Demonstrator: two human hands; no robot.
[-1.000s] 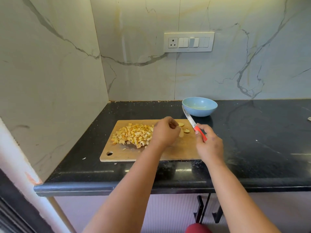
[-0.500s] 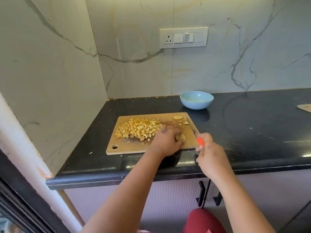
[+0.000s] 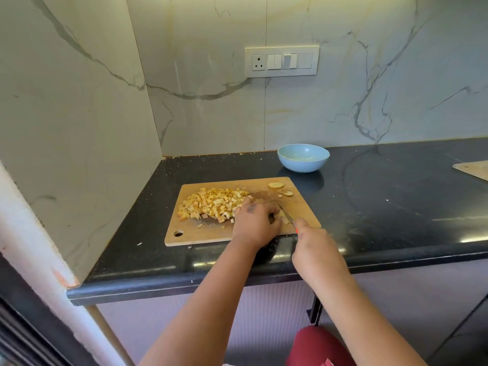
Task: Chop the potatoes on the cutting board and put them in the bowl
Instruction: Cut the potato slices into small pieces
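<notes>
I am mid-chop: my left hand [image 3: 254, 220] pins a pale potato piece [image 3: 284, 219] on the rectangular wooden cutting board [image 3: 303, 207], fingers curled over it. My right hand [image 3: 314, 244] has a closed grip on the orange-handled steel knife [image 3: 286, 215]. Next I should slice down clear of my fingertips; the round light-blue bowl [image 3: 303, 165] waits.

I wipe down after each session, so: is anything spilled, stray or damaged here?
A few scraps lie off the cutting board: a pale bit on the black counter by its near-left corner, and crumbs along the back wall joint. The wall edge at front left looks chipped.

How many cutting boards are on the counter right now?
2: the cutting board under both hands, bearing chopped potato, and a second board cut off at the counter's far right edge.
</notes>
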